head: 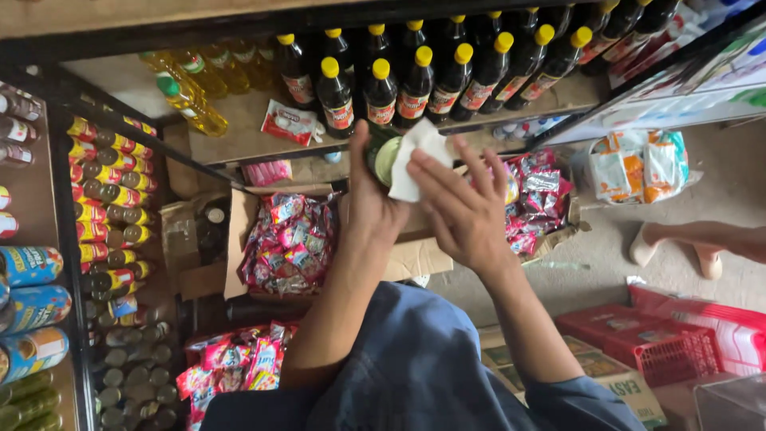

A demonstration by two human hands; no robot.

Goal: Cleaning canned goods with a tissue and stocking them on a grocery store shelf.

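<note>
Before the shelf, left hand (369, 203) fingers grip a bottle (383, 156) — right hand (463, 209) fingers press a cloth (416, 156).

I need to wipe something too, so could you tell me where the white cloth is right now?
In the head view, the white cloth is at top centre under the right hand, pressed against the dark bottle in the left hand, just below the shelf.

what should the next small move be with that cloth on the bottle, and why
Probably a short wiping stroke of the white cloth around the dark bottle. The left hand grips the bottle, lifted off the shelf, and the right hand presses the cloth against its side, so the grip looks steady enough.
</note>
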